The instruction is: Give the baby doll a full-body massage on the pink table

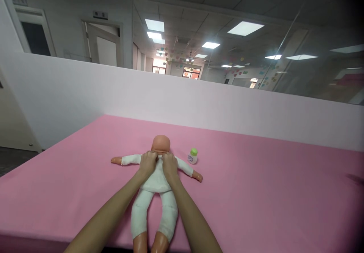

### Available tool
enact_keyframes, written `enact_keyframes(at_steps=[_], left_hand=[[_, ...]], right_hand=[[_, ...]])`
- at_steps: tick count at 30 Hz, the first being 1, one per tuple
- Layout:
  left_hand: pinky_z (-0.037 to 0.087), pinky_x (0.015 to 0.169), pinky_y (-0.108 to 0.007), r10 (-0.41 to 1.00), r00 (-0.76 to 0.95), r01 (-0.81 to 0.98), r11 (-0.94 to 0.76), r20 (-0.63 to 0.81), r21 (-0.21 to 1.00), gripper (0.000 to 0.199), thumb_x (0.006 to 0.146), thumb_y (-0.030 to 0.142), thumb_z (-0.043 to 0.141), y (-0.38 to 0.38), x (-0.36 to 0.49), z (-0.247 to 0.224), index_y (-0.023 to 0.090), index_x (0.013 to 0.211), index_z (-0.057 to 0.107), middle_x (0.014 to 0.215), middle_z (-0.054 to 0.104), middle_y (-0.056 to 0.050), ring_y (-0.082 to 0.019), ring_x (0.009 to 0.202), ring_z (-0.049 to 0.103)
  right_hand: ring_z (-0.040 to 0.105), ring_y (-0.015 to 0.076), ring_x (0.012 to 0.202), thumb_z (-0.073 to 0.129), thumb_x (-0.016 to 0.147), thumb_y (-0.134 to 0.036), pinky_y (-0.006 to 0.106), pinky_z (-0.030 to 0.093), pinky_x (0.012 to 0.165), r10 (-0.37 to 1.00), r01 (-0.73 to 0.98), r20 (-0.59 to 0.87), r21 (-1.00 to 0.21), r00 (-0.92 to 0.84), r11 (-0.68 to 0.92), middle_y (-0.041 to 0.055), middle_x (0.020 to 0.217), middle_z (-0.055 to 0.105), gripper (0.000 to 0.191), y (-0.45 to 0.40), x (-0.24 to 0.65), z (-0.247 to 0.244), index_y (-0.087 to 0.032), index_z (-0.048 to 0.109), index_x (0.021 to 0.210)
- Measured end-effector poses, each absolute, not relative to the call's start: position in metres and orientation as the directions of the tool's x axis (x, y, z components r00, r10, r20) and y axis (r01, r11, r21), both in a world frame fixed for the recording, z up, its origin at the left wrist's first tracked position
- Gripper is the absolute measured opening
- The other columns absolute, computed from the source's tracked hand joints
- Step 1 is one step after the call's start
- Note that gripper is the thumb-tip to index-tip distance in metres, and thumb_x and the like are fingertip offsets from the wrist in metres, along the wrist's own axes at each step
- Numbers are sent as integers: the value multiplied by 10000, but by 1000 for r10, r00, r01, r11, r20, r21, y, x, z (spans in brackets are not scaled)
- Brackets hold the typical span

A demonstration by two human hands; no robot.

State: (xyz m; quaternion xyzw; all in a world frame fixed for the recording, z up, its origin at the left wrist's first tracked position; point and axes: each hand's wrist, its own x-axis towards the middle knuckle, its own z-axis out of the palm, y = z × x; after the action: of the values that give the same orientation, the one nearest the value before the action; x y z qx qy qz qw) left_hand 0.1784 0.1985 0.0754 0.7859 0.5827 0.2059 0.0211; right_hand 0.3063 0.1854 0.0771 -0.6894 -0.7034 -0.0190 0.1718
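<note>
A baby doll (156, 181) with a white cloth body lies on the pink table, its head away from me, its arms spread and its legs toward me. The back of its bald head shows, so it seems to lie face down. My left hand (148, 162) rests on the doll's upper back near the neck, fingers curled. Beside it, my right hand (170, 164) lies on the other side of the upper back, its fingers curled too. What the fingertips press or hold is hidden. A small bottle (192, 156) with a green cap stands right of the doll's head.
The pink table (256, 184) reaches to a low white wall (199, 101) at the back. Above the wall is a large glass pane with ceiling lights showing in it. A door (106, 48) stands partly open at the far left.
</note>
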Motion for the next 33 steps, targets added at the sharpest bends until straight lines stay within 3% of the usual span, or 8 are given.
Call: enact_keyframes(at_steps=[5, 11, 14, 18, 26, 30, 33], left_hand=[[435, 745, -340, 917, 256, 901, -341, 305, 270, 235, 981, 152, 490, 194, 175, 78, 159, 885, 705, 981, 742, -113, -247, 913, 681], [460, 855, -347, 824, 332, 801, -503, 460, 324, 161, 996, 271, 582, 170, 158, 79, 185, 919, 694, 1071, 710, -91, -251, 1040, 631], [455, 825, -355, 835, 368, 792, -512, 409, 333, 202, 1003, 291, 572, 166, 158, 76, 186, 885, 699, 1032, 715, -108, -257, 994, 638], [434, 779, -363, 873, 362, 847, -455, 327, 276, 233, 980, 193, 529, 176, 166, 71, 182, 853, 724, 976, 737, -114, -266, 985, 649], [405, 704, -353, 905, 310, 891, -383, 290, 243, 271, 975, 193, 505, 182, 174, 71, 156, 820, 725, 907, 737, -123, -262, 864, 666], [420, 752, -348, 891, 354, 865, -428, 284, 263, 295, 1012, 215, 457, 171, 168, 73, 161, 920, 732, 938, 738, -120, -258, 913, 665], [442, 769, -353, 874, 399, 836, -471, 277, 281, 278, 1026, 291, 455, 161, 160, 74, 183, 1027, 711, 948, 736, -105, -260, 911, 670]], right_hand=[[666, 241, 1021, 464, 1030, -154, 306, 456, 843, 967, 970, 255, -232, -7, 68, 132, 1089, 745, 282, 180, 313, 78, -140, 744, 1002], [602, 228, 1228, 516, 1011, -180, 289, 422, 1039, 908, 865, 403, -407, -118, 293, 118, 1305, 685, 241, 152, 323, 73, -163, 733, 1115], [648, 238, 1093, 529, 1011, -197, 292, 457, 932, 923, 892, 362, -366, -127, 267, 113, 1154, 735, 221, 149, 320, 72, -169, 744, 1048], [672, 239, 919, 536, 1011, -195, 298, 431, 764, 973, 964, 221, -236, -72, 125, 118, 997, 762, 252, 157, 310, 79, -161, 756, 894], [691, 259, 912, 449, 1026, -155, 318, 428, 764, 979, 961, 203, -263, -33, 87, 169, 1004, 768, 340, 157, 305, 80, -122, 767, 910], [701, 230, 1013, 480, 1036, -227, 287, 458, 847, 970, 923, 229, -349, -82, 161, 109, 1110, 775, 281, 145, 313, 71, -167, 742, 1119], [655, 221, 1185, 478, 1027, -223, 293, 452, 978, 959, 833, 277, -515, -62, 202, 110, 1287, 722, 332, 133, 319, 64, -155, 652, 1302]])
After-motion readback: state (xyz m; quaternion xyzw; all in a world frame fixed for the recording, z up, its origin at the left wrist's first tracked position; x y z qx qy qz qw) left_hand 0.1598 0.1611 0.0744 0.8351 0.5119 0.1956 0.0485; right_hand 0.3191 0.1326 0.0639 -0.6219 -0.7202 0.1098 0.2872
